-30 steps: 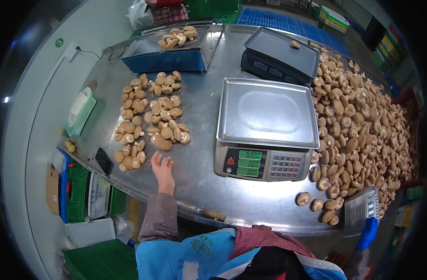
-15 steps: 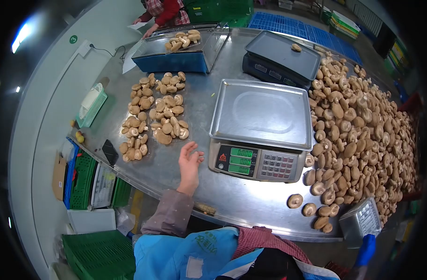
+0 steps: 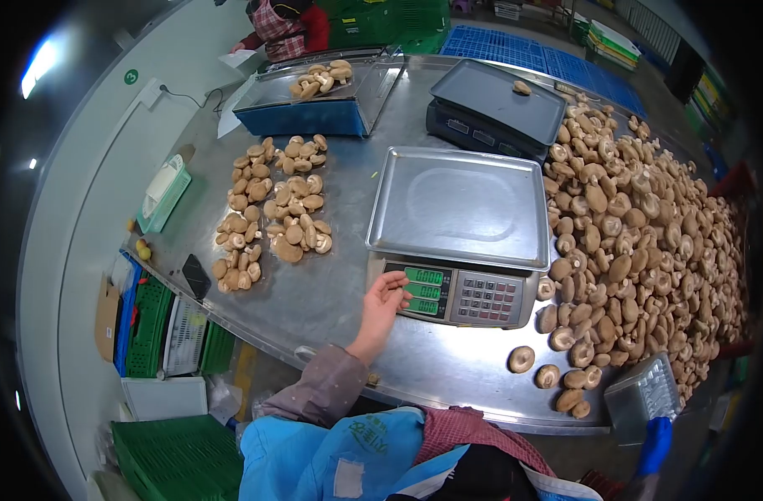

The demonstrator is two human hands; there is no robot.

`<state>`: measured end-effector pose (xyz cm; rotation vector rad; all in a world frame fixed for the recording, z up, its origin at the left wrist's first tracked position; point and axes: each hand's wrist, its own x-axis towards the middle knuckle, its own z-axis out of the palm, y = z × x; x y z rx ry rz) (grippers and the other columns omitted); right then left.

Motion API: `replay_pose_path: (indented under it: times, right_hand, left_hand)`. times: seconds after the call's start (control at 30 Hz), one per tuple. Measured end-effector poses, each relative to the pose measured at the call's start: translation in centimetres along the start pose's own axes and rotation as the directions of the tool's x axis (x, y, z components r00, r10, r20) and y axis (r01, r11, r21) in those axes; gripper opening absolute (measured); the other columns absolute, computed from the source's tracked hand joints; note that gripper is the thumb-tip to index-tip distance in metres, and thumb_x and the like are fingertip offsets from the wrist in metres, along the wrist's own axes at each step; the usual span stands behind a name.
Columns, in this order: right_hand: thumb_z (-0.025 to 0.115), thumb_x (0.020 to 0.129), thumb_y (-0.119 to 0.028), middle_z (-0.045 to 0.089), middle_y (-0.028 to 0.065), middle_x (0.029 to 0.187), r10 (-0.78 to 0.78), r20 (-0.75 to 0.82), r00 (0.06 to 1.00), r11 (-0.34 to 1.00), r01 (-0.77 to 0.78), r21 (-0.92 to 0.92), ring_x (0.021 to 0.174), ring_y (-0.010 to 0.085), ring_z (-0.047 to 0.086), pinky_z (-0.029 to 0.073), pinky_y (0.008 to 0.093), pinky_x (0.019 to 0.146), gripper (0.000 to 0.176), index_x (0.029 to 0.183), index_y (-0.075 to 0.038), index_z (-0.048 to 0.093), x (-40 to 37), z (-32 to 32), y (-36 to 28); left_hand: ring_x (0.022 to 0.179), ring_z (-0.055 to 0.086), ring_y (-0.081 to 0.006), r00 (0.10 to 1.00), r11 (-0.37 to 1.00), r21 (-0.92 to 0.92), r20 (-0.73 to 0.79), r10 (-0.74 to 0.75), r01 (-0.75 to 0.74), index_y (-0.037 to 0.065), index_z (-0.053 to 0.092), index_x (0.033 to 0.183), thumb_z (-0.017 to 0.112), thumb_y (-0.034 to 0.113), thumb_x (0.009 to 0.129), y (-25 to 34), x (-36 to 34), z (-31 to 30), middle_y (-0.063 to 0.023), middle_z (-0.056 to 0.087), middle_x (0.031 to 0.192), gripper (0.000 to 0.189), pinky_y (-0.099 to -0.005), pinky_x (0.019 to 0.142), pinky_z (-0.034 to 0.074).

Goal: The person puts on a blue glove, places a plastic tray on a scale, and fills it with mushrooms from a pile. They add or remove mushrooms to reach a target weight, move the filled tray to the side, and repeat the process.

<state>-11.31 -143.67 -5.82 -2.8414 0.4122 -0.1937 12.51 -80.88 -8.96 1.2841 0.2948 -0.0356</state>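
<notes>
My left hand (image 3: 385,305) is bare and loosely curled, fingers apart, with nothing in it. It hovers at the left edge of the silver weighing scale (image 3: 380,288), partly in front of its green display. The steel pan (image 3: 458,200) on the scale holds nothing. At the lower right, my right hand (image 3: 655,442), in a blue glove, grips a stack of clear plastic trays (image 3: 644,392) by its lower end. Right beside the trays lies a big heap of shiitake mushrooms (image 3: 624,242), with several loose ones near the table's front edge.
Portions of mushrooms (image 3: 294,200) sit in rows on the left of the steel table (image 3: 340,292). Behind are a second, dark scale (image 3: 498,100) and a blue-sided box machine (image 3: 302,117). A phone (image 3: 196,275) lies at the left edge. A co-worker (image 3: 285,29) stands across.
My left hand has moved right, from beside the mushroom portions to the scale's display. The co-worker across the table has shifted. My right hand stays on the tray stack.
</notes>
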Motion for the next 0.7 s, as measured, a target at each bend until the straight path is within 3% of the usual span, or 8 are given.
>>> replay_pose_path:
  times: [0.07, 0.2, 0.3, 0.4, 0.47, 0.5, 0.57, 0.7]
  right_hand:
    - [0.050, 0.074, 0.002, 0.039, 0.0099, 0.068, -0.030, -0.069, 0.997, 0.996, 0.035, 0.081, 0.063, 0.0245, 0.042, 0.035, 0.0337, 0.056, 0.010, 0.069, -0.004, 0.043, 0.0, 0.2, -0.3]
    - [0.049, 0.075, 0.002, 0.039, 0.0100, 0.068, 0.037, -0.128, 0.991, 0.993, -0.022, 0.116, 0.063, 0.0240, 0.042, 0.035, 0.0340, 0.055, 0.010, 0.070, -0.004, 0.042, -0.1, 0.5, -0.4]
    - [0.048, 0.076, 0.002, 0.039, 0.0105, 0.068, -0.079, -0.094, 0.992, 0.995, 0.073, -0.064, 0.063, 0.0244, 0.042, 0.034, 0.0347, 0.055, 0.011, 0.069, -0.003, 0.042, 0.0, 0.4, -0.3]
    - [0.049, 0.076, 0.001, 0.040, 0.0114, 0.068, -0.010, -0.051, 0.999, 0.993, 0.016, 0.121, 0.064, 0.0266, 0.043, 0.034, 0.0363, 0.055, 0.010, 0.069, -0.002, 0.043, 0.1, 0.6, -0.8]
    - [0.052, 0.076, -0.001, 0.041, 0.0118, 0.068, -0.107, -0.183, 0.977, 0.993, 0.096, -0.072, 0.065, 0.0281, 0.044, 0.035, 0.0371, 0.057, 0.010, 0.069, -0.002, 0.044, 0.1, 1.0, -0.9]
    - [0.052, 0.076, -0.001, 0.041, 0.0118, 0.068, -0.105, -0.184, 0.977, 0.993, 0.093, -0.073, 0.065, 0.0281, 0.044, 0.035, 0.0371, 0.057, 0.010, 0.069, -0.002, 0.044, 0.5, 0.1, -2.6]
    - [0.054, 0.076, -0.004, 0.042, 0.0117, 0.069, -0.157, 0.031, 0.987, 0.985, 0.159, -0.069, 0.066, 0.0283, 0.045, 0.035, 0.0373, 0.059, 0.010, 0.071, -0.003, 0.046, 1.3, -2.6, -7.3]
    - [0.056, 0.076, -0.005, 0.043, 0.0132, 0.071, -0.146, 0.032, 0.989, 0.983, 0.148, -0.105, 0.067, 0.0287, 0.046, 0.036, 0.0379, 0.060, 0.009, 0.075, -0.004, 0.046, 1.0, -2.3, -6.1]
  left_hand:
    - [0.082, 0.053, -0.0109, 1.000, 1.000, 0.006, 0.013, -0.017, 0.017, 0.002, 0.049, 0.110, 0.045, 0.001, 0.086, -0.2, -0.3, 0.3, -0.0055, 0.052, 0.103, 0.024, -0.0230, 0.071, 0.044]
    - [0.083, 0.053, -0.0111, 0.997, 0.997, 0.040, 0.033, -0.069, 0.068, 0.003, 0.049, 0.110, 0.046, 0.002, 0.087, -0.2, -0.7, 0.9, -0.0054, 0.053, 0.104, 0.024, -0.0234, 0.073, 0.044]
    - [0.084, 0.053, -0.0111, 0.994, 0.996, 0.031, 0.067, -0.084, 0.082, 0.003, 0.049, 0.110, 0.046, 0.002, 0.087, -0.9, -0.7, 1.2, -0.0054, 0.053, 0.103, 0.023, -0.0235, 0.073, 0.044]
    - [0.084, 0.053, -0.0109, 0.990, 0.995, 0.035, 0.099, -0.101, 0.098, 0.003, 0.049, 0.109, 0.046, 0.002, 0.087, -1.1, -1.0, 1.5, -0.0053, 0.053, 0.102, 0.023, -0.0235, 0.073, 0.044]
    - [0.084, 0.053, -0.0108, 0.989, 0.994, 0.042, 0.103, -0.107, 0.103, 0.003, 0.049, 0.109, 0.046, 0.002, 0.087, -1.0, -1.2, 1.6, -0.0052, 0.053, 0.102, 0.023, -0.0235, 0.074, 0.044]
    - [0.084, 0.053, -0.0107, 0.988, 0.993, 0.049, 0.109, -0.113, 0.108, 0.003, 0.049, 0.109, 0.046, 0.002, 0.087, -1.0, -1.2, 1.7, -0.0051, 0.054, 0.102, 0.022, -0.0235, 0.074, 0.044]
    - [0.084, 0.053, -0.0106, 0.987, 0.992, 0.058, 0.113, -0.118, 0.112, 0.003, 0.049, 0.109, 0.045, 0.002, 0.087, -1.3, -1.2, 1.7, -0.0051, 0.054, 0.102, 0.022, -0.0235, 0.074, 0.044]
    - [0.085, 0.052, -0.0106, 0.980, 0.987, 0.056, 0.126, -0.156, 0.150, 0.004, 0.049, 0.109, 0.045, 0.003, 0.087, -1.4, -1.2, 1.9, -0.0051, 0.054, 0.102, 0.022, -0.0236, 0.075, 0.044]
